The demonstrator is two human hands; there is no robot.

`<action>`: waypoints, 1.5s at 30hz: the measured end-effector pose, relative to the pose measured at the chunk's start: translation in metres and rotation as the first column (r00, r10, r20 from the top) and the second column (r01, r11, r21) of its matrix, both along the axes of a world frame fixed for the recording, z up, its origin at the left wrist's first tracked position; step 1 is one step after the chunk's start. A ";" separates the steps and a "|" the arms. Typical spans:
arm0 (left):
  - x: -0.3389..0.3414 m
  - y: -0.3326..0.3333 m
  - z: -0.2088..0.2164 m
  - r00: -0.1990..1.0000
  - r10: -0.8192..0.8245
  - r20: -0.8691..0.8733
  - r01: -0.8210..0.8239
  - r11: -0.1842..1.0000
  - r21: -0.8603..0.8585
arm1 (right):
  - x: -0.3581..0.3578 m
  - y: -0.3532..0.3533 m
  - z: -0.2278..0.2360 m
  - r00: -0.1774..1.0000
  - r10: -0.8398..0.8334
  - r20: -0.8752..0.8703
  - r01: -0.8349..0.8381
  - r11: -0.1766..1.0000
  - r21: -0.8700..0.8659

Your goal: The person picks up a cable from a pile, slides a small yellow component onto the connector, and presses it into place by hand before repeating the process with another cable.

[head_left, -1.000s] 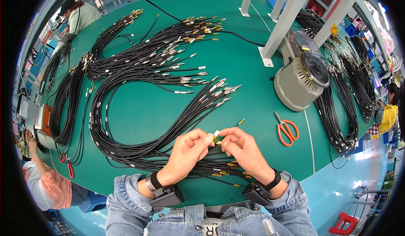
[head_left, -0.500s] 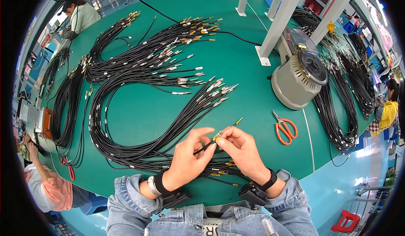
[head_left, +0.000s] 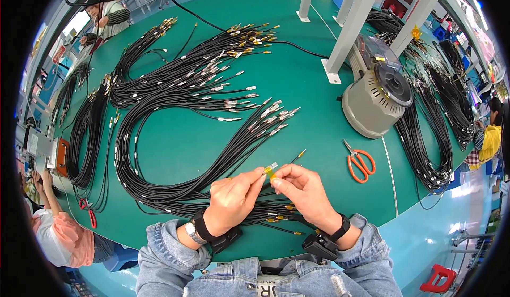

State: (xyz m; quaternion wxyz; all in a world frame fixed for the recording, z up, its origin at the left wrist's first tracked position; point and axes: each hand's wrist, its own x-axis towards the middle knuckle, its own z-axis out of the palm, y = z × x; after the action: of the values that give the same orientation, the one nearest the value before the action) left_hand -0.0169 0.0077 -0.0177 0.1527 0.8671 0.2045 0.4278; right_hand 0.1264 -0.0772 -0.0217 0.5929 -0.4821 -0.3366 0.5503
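Near the front of the green table, my left hand [head_left: 232, 196] pinches a black cable close to its end, where a small silver connector [head_left: 273, 166] sticks up past the fingertips. A short yellow tape strip [head_left: 269, 172] sits at the connector, between my two hands. The thumb and forefinger of my right hand [head_left: 304, 189] are closed on the tape's other side. Most of the held cable is hidden by my left hand. Under and behind both hands runs a bundle of black cables [head_left: 175, 195], with white-labelled ends [head_left: 273, 117] fanned out beyond my left hand.
Orange-handled scissors [head_left: 361, 164] lie right of my hands, before a round beige tape dispenser [head_left: 374, 103]. Grey posts [head_left: 350, 36] rise behind it. More cable bundles [head_left: 175, 68] cover the left and far right. Red scissors [head_left: 88, 212] lie near a co-worker [head_left: 64, 236] at left.
My left hand has rolled over, its fingers closing nearer the connector, and more yellow tape shows. My right hand stays almost in place. A person at the far left has raised the head.
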 end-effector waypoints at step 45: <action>-0.010 0.010 0.017 0.925 -0.330 0.186 0.268 0.226 -0.937 | -0.006 0.003 -0.006 0.920 -0.210 0.330 0.115 0.951 0.287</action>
State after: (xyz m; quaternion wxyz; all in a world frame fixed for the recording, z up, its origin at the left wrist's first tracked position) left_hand -0.0264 0.0173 -0.0009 0.7094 0.6383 0.2515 0.1617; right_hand 0.1204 -0.0738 -0.0280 0.6243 -0.5178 -0.4665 0.3528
